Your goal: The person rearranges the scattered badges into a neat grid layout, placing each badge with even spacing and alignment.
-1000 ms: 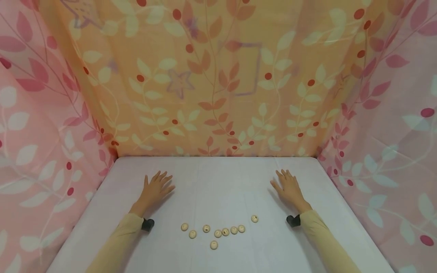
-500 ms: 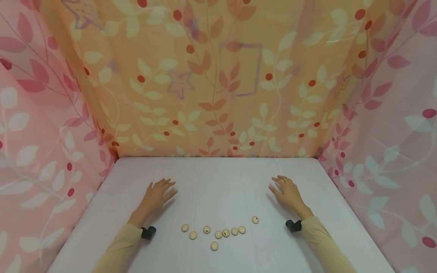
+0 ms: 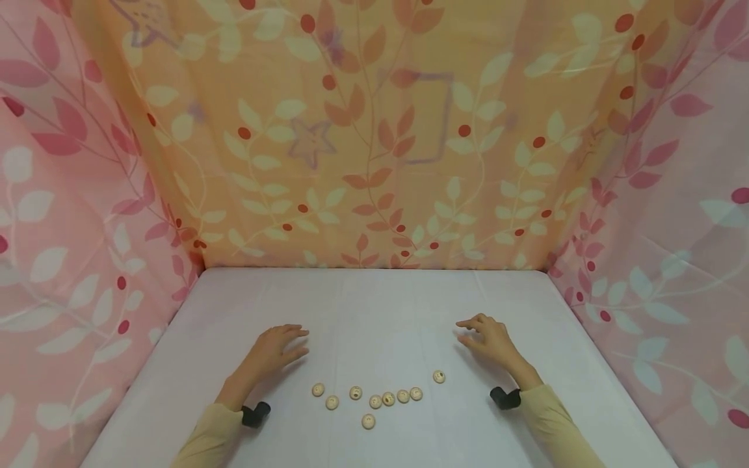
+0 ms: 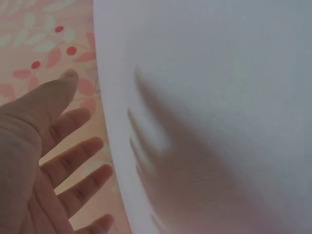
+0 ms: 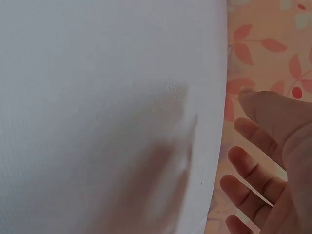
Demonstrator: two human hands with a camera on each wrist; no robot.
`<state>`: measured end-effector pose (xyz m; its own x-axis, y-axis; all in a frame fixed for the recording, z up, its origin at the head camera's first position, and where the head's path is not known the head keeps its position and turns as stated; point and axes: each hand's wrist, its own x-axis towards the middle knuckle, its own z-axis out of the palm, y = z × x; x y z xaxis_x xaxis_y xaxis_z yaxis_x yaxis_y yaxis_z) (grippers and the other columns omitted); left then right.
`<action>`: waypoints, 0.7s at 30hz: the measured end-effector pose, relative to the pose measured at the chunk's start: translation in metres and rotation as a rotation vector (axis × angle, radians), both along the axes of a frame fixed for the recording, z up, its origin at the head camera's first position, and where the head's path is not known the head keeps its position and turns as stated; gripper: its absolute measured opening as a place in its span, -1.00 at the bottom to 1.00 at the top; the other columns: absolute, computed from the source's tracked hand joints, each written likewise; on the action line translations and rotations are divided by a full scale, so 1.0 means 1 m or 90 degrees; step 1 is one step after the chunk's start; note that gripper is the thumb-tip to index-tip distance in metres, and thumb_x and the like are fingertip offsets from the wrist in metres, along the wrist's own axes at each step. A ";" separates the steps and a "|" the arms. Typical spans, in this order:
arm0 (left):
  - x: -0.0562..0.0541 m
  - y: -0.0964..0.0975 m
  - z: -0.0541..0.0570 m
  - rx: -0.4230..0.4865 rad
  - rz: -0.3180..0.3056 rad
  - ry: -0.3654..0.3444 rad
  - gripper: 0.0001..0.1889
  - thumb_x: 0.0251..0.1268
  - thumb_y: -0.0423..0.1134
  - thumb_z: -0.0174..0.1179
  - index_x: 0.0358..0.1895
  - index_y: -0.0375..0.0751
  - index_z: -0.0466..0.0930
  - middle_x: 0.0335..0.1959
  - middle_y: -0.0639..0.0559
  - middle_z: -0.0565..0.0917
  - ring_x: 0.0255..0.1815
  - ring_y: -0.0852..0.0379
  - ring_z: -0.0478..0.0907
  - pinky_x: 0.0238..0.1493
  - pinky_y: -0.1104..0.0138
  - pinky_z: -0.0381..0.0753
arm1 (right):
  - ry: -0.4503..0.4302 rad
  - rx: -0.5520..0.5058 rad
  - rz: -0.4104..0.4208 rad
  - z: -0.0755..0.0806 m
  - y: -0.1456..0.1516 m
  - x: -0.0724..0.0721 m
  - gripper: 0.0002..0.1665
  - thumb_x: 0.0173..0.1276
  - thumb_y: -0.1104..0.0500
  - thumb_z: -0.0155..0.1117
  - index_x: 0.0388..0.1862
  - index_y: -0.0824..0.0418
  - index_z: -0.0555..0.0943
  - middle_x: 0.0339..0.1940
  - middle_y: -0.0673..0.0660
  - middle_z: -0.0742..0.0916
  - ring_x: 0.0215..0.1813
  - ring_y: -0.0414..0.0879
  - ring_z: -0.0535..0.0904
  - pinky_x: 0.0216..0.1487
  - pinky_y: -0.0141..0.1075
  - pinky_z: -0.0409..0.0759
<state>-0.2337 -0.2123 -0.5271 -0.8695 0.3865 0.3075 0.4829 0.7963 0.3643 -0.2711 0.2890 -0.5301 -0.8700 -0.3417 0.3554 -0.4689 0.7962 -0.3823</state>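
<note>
Several small round wooden buttons (image 3: 368, 422) lie scattered on the white table, some with a dark mark on top. My left hand (image 3: 273, 351) hovers above the table to their left, holding nothing; its fingers (image 4: 73, 161) are spread and slightly bent in the left wrist view. To their right, my right hand (image 3: 490, 340) also hangs over the table with loosely bent fingers (image 5: 248, 165) and holds nothing. The lone button (image 3: 439, 377) at the right end is nearest to the right hand. Neither wrist view shows the buttons.
The table (image 3: 374, 305) has a white cover. A yellow leaf-patterned curtain (image 3: 374, 162) hangs behind its far edge, and pink patterned curtains (image 3: 70, 260) flank both sides. A black wrist camera (image 3: 255, 414) sits on each wrist.
Both hands have drawn a little nearer to the person and inward, and their fingers have gone from spread to more relaxed and bent. The buttons have stayed in place.
</note>
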 end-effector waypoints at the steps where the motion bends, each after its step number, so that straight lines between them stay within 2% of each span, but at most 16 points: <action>1: 0.002 0.001 0.000 -0.002 -0.004 0.000 -0.57 0.16 -0.01 0.23 0.04 -0.16 0.58 0.08 -0.16 0.57 0.09 -0.19 0.47 0.10 -0.11 0.34 | 0.002 -0.003 0.009 -0.001 -0.001 0.001 -0.63 0.11 0.04 0.39 -0.08 0.10 0.66 -0.30 0.08 0.63 -0.23 0.00 0.52 -0.20 -0.07 0.27; 5: 0.009 0.003 0.002 -0.004 -0.019 -0.004 -0.60 0.13 -0.05 0.26 0.01 -0.14 0.60 0.04 -0.12 0.59 0.06 -0.15 0.50 0.07 -0.08 0.38 | -0.012 -0.011 0.036 0.000 -0.004 0.007 -0.63 0.10 0.04 0.39 -0.09 0.10 0.66 -0.33 0.03 0.63 -0.23 -0.02 0.52 -0.19 -0.11 0.25; 13: 0.022 0.010 0.002 -0.001 -0.049 -0.052 -0.65 0.13 -0.06 0.26 -0.03 -0.10 0.62 -0.03 0.01 0.61 -0.02 -0.05 0.54 -0.03 -0.01 0.45 | -0.109 -0.033 0.080 0.001 -0.011 0.018 -0.65 0.11 0.00 0.38 -0.10 0.04 0.66 -0.30 -0.06 0.63 -0.17 -0.08 0.52 -0.08 -0.09 0.20; 21: 0.031 0.017 0.003 -0.010 -0.071 -0.099 -0.67 0.12 -0.03 0.26 -0.07 -0.06 0.64 -0.12 0.09 0.61 -0.08 0.03 0.52 -0.12 0.04 0.45 | -0.136 -0.029 0.146 0.000 -0.022 0.024 -0.61 0.09 -0.06 0.38 -0.10 0.03 0.65 -0.30 -0.08 0.64 -0.19 -0.15 0.50 -0.12 -0.15 0.18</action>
<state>-0.2024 -0.1953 -0.5245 -0.8577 0.4867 0.1660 0.5072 0.7475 0.4290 -0.2476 0.2673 -0.5301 -0.8285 -0.5260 0.1922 -0.5399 0.6590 -0.5237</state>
